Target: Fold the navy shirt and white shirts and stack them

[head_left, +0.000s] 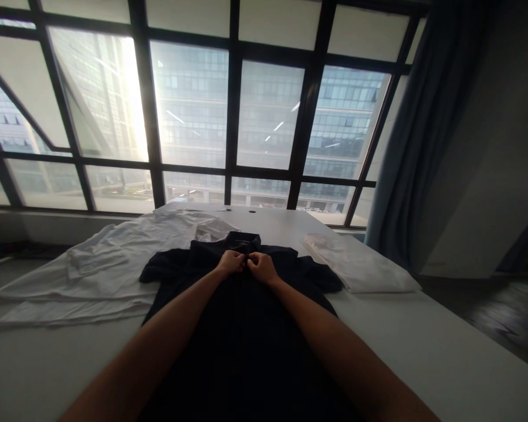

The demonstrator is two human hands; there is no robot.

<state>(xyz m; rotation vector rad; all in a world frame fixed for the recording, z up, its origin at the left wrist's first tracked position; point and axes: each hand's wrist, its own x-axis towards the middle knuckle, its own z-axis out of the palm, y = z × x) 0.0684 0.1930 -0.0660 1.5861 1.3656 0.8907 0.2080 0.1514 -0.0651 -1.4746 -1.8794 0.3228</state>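
A dark short-sleeved shirt (246,328) lies spread on the white table (378,340), its collar (244,239) toward the window and its sleeves out to both sides. Just below the collar, my left hand (232,262) pinches the front of the shirt, fingers closed. My right hand (262,267) is closed on the shirt front right beside it, the fingertips of both hands nearly touching. Any button between the fingers is too small to make out.
Rumpled white garments (114,266) cover the table's left side. A folded white cloth (365,264) lies at the right. Large windows (268,111) stand behind the table, with a blue curtain (416,140) at the right.
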